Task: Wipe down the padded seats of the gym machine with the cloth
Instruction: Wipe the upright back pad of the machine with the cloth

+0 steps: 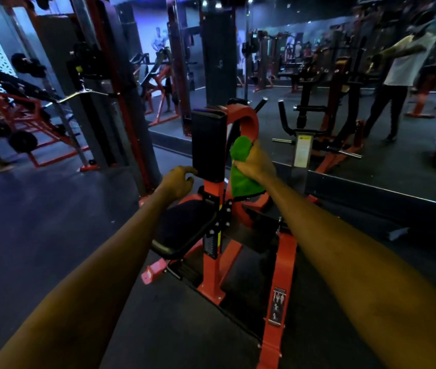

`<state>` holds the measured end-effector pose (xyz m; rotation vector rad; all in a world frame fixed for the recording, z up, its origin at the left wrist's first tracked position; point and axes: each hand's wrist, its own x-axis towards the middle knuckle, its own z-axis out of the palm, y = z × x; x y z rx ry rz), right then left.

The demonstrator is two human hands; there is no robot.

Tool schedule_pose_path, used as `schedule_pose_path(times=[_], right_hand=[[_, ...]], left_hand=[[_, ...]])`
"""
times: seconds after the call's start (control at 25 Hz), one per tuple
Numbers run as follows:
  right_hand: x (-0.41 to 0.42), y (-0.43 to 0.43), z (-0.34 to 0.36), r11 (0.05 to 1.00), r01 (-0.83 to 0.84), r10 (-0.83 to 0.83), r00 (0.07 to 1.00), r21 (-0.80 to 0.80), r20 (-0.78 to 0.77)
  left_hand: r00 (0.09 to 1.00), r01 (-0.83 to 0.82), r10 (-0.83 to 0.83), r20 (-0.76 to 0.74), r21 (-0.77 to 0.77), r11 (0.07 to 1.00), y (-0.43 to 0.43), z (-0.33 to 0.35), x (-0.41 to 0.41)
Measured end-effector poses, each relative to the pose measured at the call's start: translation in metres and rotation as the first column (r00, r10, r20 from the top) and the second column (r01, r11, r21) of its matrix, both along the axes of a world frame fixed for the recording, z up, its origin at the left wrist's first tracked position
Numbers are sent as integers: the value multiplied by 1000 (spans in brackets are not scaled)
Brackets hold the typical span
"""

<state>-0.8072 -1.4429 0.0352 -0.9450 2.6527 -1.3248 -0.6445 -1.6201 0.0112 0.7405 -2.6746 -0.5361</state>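
The right hand (255, 163) grips the green cloth (240, 169) in a bunched wad at the right edge of the upright back pad (207, 145), just beside the red frame (250, 121). The left hand (178, 182) is at the pad's lower left corner, fingers loosely curled and holding nothing. Whether it touches the pad I cannot tell. The seat (185, 230) lies below, between the arms, with neither hand on it.

The likeliest fault is a poor wipe. A wad this tight meets the pad with a small face, so strokes may leave strips untouched, and the dim light would hide them. The cloth sits closer to the frame than to the pad's front, so a stroke may land on metal. Its hanging tail could catch on the bolted bracket underneath. If the left hand does not brace the pad, a firm push might rock it.
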Motion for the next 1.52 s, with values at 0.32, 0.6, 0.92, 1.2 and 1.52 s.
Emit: schedule_pose_path(times=[0.32, 0.6, 0.92, 1.2, 1.52], right_hand=[[-39, -96, 5, 995, 99, -97, 992, 25, -75], [-106, -165, 7, 980, 193, -186, 974, 44, -133], [-157, -220, 22, 943, 329, -296, 900, 53, -321], [-174, -274, 30, 873, 487, -411, 771, 35, -486], [-161, -287, -53, 861, 477, -482, 652, -177, -586]], left_hand=[[993, 104, -110, -32, -141, 985, -102, 9, -60], [986, 159, -164, -10, -178, 971, -171, 8, -145], [957, 244, -273, -103, -233, 941, -238, 18, -220], [826, 446, -549, -133, -441, 778, -302, 22, -279], [681, 547, -713, -164, -533, 645, -340, -13, -326]])
